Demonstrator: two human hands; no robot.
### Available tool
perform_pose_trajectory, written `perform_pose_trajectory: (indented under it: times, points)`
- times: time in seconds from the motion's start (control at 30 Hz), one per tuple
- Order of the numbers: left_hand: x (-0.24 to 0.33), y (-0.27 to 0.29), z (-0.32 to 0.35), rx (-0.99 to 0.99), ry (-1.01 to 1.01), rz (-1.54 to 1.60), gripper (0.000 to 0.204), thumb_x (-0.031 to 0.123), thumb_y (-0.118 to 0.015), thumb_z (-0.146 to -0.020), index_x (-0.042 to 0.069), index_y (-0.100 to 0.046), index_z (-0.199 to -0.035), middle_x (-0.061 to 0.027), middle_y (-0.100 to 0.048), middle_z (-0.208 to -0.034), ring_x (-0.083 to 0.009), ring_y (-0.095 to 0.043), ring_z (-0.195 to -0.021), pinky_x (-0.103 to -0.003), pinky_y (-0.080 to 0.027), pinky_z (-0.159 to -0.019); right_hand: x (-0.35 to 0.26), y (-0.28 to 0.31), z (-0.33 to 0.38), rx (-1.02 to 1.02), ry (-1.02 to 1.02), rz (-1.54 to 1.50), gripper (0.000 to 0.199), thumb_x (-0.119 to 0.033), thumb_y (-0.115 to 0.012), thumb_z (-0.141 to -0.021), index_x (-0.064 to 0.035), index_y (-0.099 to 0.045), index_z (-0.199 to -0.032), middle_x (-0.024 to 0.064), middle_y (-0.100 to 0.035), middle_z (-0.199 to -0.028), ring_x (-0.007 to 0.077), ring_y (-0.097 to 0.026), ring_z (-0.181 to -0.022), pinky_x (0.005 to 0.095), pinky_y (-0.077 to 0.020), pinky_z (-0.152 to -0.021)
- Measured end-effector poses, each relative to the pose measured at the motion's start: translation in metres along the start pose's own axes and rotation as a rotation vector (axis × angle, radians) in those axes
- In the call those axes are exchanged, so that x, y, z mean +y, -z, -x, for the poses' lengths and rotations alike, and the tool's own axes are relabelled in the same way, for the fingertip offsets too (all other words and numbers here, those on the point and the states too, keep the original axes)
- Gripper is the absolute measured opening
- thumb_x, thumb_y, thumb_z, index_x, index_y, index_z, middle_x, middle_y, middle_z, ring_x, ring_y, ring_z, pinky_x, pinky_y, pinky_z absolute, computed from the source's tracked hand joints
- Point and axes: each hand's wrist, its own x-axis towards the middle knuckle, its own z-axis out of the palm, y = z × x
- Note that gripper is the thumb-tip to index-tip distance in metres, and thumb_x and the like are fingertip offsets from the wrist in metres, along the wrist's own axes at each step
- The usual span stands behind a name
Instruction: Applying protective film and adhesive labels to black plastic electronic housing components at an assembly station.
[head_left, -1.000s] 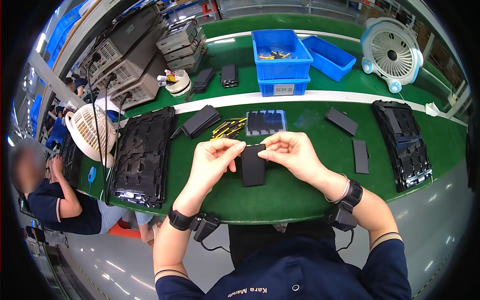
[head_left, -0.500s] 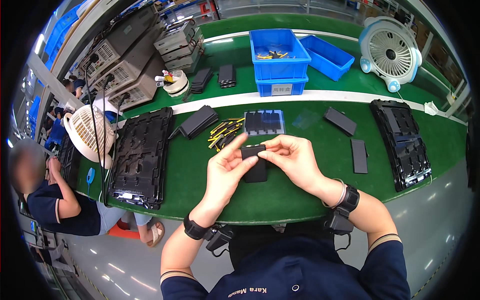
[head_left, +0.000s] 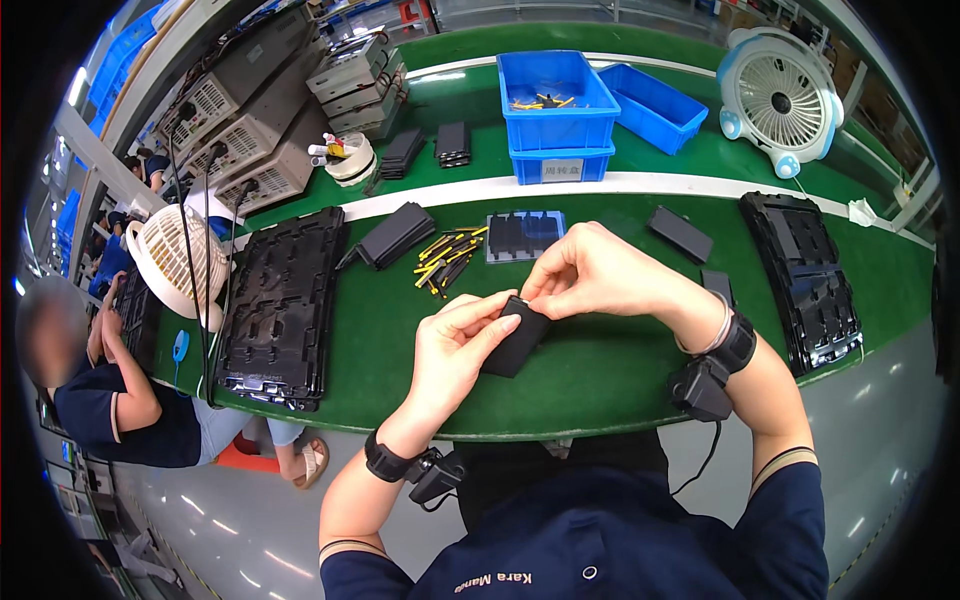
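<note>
A flat black rectangular part (head_left: 518, 338) is held over the green table's front edge (head_left: 560, 390). My left hand (head_left: 455, 350) grips it from the left side, thumb across its face. Fingertips of my right hand (head_left: 590, 272) pinch its top end. Just beyond lie several yellow and black pins (head_left: 447, 258) and a small dark tray of slots (head_left: 524, 235).
A large black moulded tray (head_left: 283, 300) lies at left, another (head_left: 808, 272) at right. Black flat parts (head_left: 680, 233) lie near it. Blue bins (head_left: 557, 100) and a white fan (head_left: 778, 95) stand behind. A seated person (head_left: 110, 395) is at far left.
The black part has tilted and lifted slightly toward me. My left hand shifted from its top edge to gripping its left side, while the right hand stays pinching the top end.
</note>
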Motion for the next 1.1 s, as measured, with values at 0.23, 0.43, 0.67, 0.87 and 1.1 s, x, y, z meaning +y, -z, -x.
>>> perform_pose_trajectory:
  times: [0.23, 0.43, 0.67, 0.87, 1.1]
  points:
    - [0.009, -0.008, 0.009, 0.089, 0.011, -0.032, 0.030, 0.000, -0.065, -0.081, 0.001, -0.062, -0.111, -0.0034, -0.058, -0.087, -0.0097, -0.059, -0.082, -0.022, -0.050, -0.077, 0.002, -0.008, 0.000, -0.029, -0.041, -0.081, 0.014, -0.002, -0.065, -0.067, 0.0036, -0.065, -0.079, 0.0042, -0.064, -0.069, 0.0066, -0.060, -0.065, 0.0205, -0.0500, -0.062]
    - [0.008, -0.001, 0.012, 0.051, -0.076, -0.257, 0.029, -0.001, -0.065, -0.081, 0.004, -0.064, -0.109, -0.0020, -0.056, -0.082, -0.0077, -0.056, -0.078, -0.020, -0.047, -0.075, 0.010, -0.012, 0.001, -0.036, -0.029, -0.234, 0.015, -0.005, -0.066, -0.067, 0.0032, -0.066, -0.079, 0.0041, -0.064, -0.069, 0.0071, -0.059, -0.064, 0.0217, -0.0491, -0.062]
    - [0.009, -0.001, 0.015, 0.094, -0.024, -0.011, 0.031, -0.002, -0.063, -0.082, 0.001, -0.062, -0.113, -0.0001, -0.053, -0.085, -0.0069, -0.054, -0.078, -0.020, -0.046, -0.073, 0.018, -0.016, -0.003, -0.060, -0.110, -0.461, 0.015, -0.009, -0.070, -0.077, 0.0031, -0.067, -0.086, 0.0036, -0.065, -0.074, 0.0059, -0.057, -0.066, 0.0203, -0.0477, -0.063]
    - [0.006, 0.001, 0.018, 0.146, -0.073, -0.021, 0.031, -0.002, -0.062, -0.083, 0.001, -0.061, -0.113, 0.0000, -0.052, -0.085, -0.0065, -0.053, -0.079, -0.020, -0.045, -0.075, 0.022, -0.028, -0.009, -0.017, 0.056, -0.362, 0.017, -0.011, -0.066, -0.083, 0.0027, -0.067, -0.093, 0.0036, -0.065, -0.080, 0.0061, -0.057, -0.074, 0.0216, -0.0470, -0.069]
    - [0.007, 0.003, 0.018, 0.287, -0.102, 0.067, 0.031, -0.001, -0.060, -0.085, -0.001, -0.059, -0.116, 0.0004, -0.051, -0.087, -0.0060, -0.052, -0.081, -0.020, -0.044, -0.076, 0.008, -0.040, -0.007, 0.164, -0.078, -0.513, 0.018, -0.012, -0.064, -0.085, 0.0026, -0.064, -0.096, 0.0045, -0.065, -0.084, 0.0085, -0.060, -0.079, 0.0236, -0.0490, -0.076]
